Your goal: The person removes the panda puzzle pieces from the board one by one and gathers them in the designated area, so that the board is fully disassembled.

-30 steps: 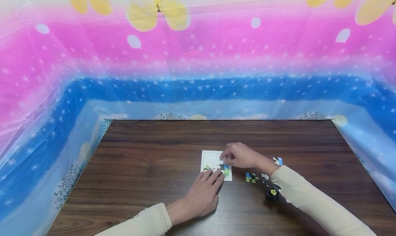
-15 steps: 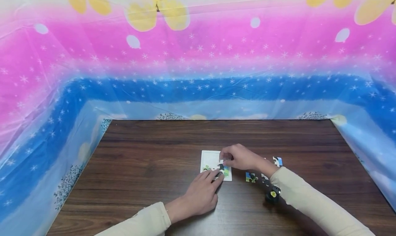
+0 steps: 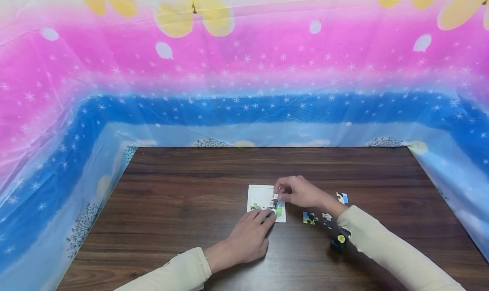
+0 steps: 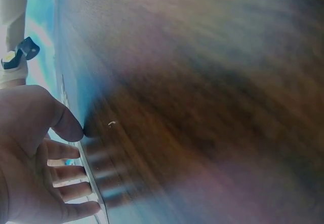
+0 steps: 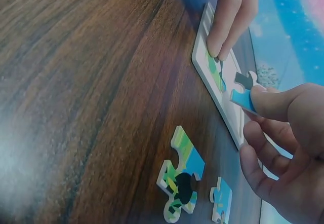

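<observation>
In the head view, a white puzzle tray (image 3: 259,193) lies on the dark wooden table, with green and black-and-white pieces fitted along its near side. My left hand (image 3: 246,239) rests on that near side, fingers stretched forward over the pieces and partly covering them. Above the tray's right part, my right hand (image 3: 302,192) pinches a jigsaw piece (image 5: 243,98) between thumb and fingers. The right wrist view shows this piece to be blue, dark grey and white, tilted and raised off the tray. The left wrist view shows mostly blurred table beside the left hand (image 4: 30,153).
Several loose jigsaw pieces lie right of the tray, among them a green and blue one (image 3: 309,217) and a blue and white one (image 3: 342,198). A black device (image 3: 340,240) hangs at the right wrist. A patterned cloth (image 3: 244,108) stands behind the table.
My right hand has shifted slightly, first left and then a little right, with the jigsaw piece still pinched over the tray. The left hand stays almost where it was.
</observation>
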Demonstrator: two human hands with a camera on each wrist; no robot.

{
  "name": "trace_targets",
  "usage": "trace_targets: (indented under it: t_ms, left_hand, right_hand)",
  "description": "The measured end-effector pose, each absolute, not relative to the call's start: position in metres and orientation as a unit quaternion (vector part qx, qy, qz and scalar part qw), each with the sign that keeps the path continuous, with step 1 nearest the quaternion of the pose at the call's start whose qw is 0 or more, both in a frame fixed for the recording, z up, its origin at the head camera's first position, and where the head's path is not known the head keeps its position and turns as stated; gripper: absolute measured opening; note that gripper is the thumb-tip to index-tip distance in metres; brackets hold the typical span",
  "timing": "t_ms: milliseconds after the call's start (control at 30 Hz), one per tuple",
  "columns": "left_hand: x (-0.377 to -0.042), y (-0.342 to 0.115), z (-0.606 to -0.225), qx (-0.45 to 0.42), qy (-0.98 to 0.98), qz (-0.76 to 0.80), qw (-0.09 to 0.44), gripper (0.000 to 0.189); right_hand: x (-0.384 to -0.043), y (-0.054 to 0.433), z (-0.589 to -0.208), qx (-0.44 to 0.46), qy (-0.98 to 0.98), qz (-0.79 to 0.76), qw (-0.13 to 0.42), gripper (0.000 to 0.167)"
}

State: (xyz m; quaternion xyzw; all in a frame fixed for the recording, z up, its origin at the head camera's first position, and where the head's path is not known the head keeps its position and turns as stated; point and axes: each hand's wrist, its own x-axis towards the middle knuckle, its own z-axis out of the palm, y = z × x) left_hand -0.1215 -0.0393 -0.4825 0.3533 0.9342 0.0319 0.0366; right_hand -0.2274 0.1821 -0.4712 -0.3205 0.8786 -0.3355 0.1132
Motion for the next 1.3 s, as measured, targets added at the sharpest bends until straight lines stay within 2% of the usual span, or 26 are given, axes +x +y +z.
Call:
trace_targets:
  t_ms: [333,867,1300]
  left_hand:
    - [-0.122,-0.039,-0.481,0.349,0.935,0.035,0.046,0.059]
    - [-0.12,-0.039,-0.484,0.357,0.933,0.033,0.019,0.057]
    - [-0.119,-0.038,-0.486,0.359,0.933,0.027,0.016,0.057]
  right_hand:
    - [-0.22,0.204,-0.461,-0.313,0.881,-0.335,0.119,0.009]
    - [-0.191,0.292,-0.455,-0.261,0.906,-0.319,0.093,0.012]
    - [-0.171,0.343,-0.461,-0.206,0.925,-0.305,0.096,0.012]
